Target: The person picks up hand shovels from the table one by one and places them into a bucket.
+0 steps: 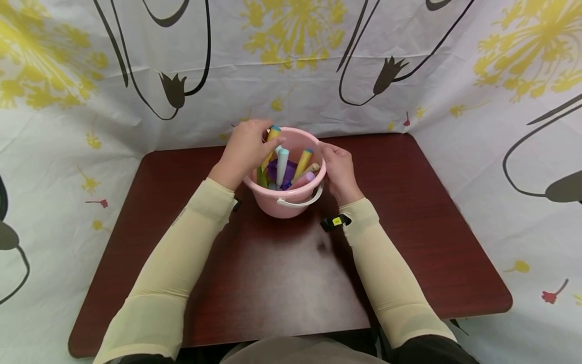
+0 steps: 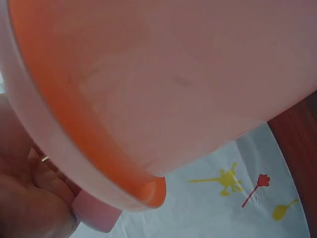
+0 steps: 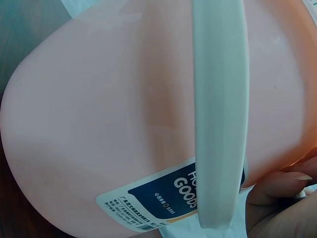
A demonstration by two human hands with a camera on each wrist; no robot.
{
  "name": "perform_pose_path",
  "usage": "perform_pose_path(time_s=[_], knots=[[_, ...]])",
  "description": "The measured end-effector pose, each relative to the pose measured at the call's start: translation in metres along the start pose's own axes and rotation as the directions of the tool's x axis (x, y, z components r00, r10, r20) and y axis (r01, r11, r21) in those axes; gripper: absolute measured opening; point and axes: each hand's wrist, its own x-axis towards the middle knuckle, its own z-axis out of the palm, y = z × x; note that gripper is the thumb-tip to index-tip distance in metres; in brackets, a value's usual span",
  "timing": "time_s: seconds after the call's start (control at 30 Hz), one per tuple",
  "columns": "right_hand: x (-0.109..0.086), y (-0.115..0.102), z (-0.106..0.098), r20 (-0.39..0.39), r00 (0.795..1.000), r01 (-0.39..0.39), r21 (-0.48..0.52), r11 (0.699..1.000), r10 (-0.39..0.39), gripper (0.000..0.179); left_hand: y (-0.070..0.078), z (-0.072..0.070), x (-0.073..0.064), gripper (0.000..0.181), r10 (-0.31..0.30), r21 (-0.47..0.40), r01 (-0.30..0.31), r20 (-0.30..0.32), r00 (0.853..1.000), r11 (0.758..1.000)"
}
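A pink bucket (image 1: 277, 208) stands on the table, holding several marker-like sticks. My left hand (image 1: 244, 150) reaches over its left rim and pinches a yellow marker (image 1: 274, 133) with a blue end, between thumb and fingers. The marker's lower part is inside the bucket. At the right side, my right hand (image 1: 340, 169) grips the rim with thumb and fingers. Inside are a light blue marker (image 1: 282, 164), another yellow marker (image 1: 303, 162), a pink marker (image 1: 303, 180), a tan stick (image 1: 312, 169) and something purple (image 1: 292, 169). The bucket's white handle (image 3: 220, 114) hangs down in front.
The bucket sits near the back of a dark red-brown table (image 1: 423, 242) with rounded corners. A white cloth (image 1: 291, 96) with yellow and grey flower prints hangs behind and at both sides. A printed label (image 3: 158, 198) is stuck on the bucket's wall.
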Motion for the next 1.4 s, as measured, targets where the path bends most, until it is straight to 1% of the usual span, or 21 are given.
perform_pose_path(time_s=[0.2,0.33,0.47,0.6,0.7,0.83,0.93,1.13,1.27,1.4], knots=[[0.001,0.001,0.0,0.004,1.0,0.017,0.007,1.0,-0.017,0.036,0.003,0.002,0.006,0.039,-0.034,0.117,0.026,0.063,0.997,0.993],[0.001,0.001,0.001,0.002,1.0,0.013,0.01,1.0,-0.013,0.036,0.004,0.005,0.008,0.04,-0.043,0.162,0.027,0.092,0.995,0.986],[0.001,0.001,0.001,0.003,1.0,0.01,0.014,1.0,-0.011,0.037,0.005,0.007,0.009,0.04,-0.042,0.184,0.022,0.103,0.994,0.983],[0.0,0.0,0.001,-0.004,1.0,-0.001,0.01,1.0,0.001,0.037,0.007,0.007,0.011,0.04,-0.067,0.206,0.04,0.126,0.99,0.978],[0.0,-0.001,0.002,-0.006,1.0,-0.008,0.014,1.0,0.008,0.036,0.008,0.007,0.013,0.04,-0.099,0.223,0.064,0.151,0.984,0.973],[-0.001,-0.001,0.002,0.001,1.0,-0.001,0.009,1.0,0.001,0.035,0.008,0.007,0.015,0.04,-0.122,0.245,0.073,0.19,0.974,0.967],[-0.001,-0.002,0.002,0.005,1.0,0.0,0.002,1.0,0.0,0.035,0.007,0.007,0.017,0.041,-0.125,0.255,0.069,0.21,0.97,0.964],[-0.002,-0.004,0.002,-0.007,1.0,0.001,0.017,1.0,-0.001,0.035,0.006,0.003,0.025,0.04,-0.115,0.261,0.054,0.225,0.968,0.964],[-0.001,-0.002,0.002,-0.011,1.0,-0.004,0.008,1.0,0.004,0.034,0.007,0.002,0.027,0.039,-0.146,0.256,0.079,0.252,0.957,0.964],[-0.001,-0.002,0.002,-0.007,1.0,-0.012,0.005,1.0,0.012,0.034,0.007,0.003,0.027,0.044,-0.165,0.284,0.087,0.266,0.95,0.955]])
